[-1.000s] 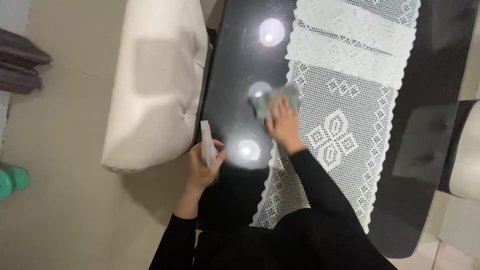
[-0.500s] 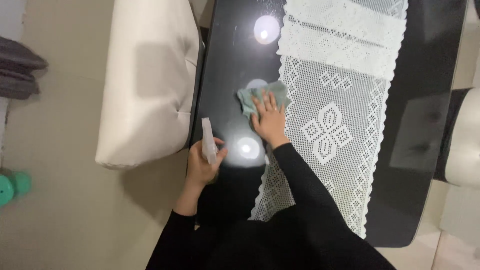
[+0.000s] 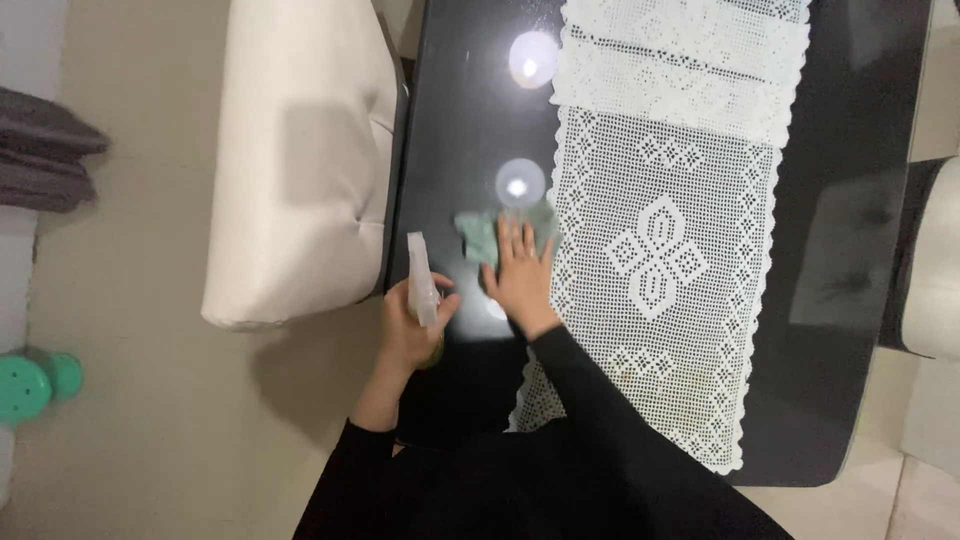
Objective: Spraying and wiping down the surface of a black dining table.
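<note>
Glossy black table (image 3: 470, 120) under a white lace runner (image 3: 680, 230)

A small green cloth (image 3: 480, 232) lies flat on the bare dark top — pressed under the fingers of the right hand (image 3: 520, 280), just left of the runner's scalloped edge — with round light reflections on the glass beyond the hand's fingertips.

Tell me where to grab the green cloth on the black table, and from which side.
Grip the bunched far-left corner of the green cloth, coming from the chair side: that part lies bare on the black table, while the right hand lies flat over the near part and the lace runner borders the other side.
</note>
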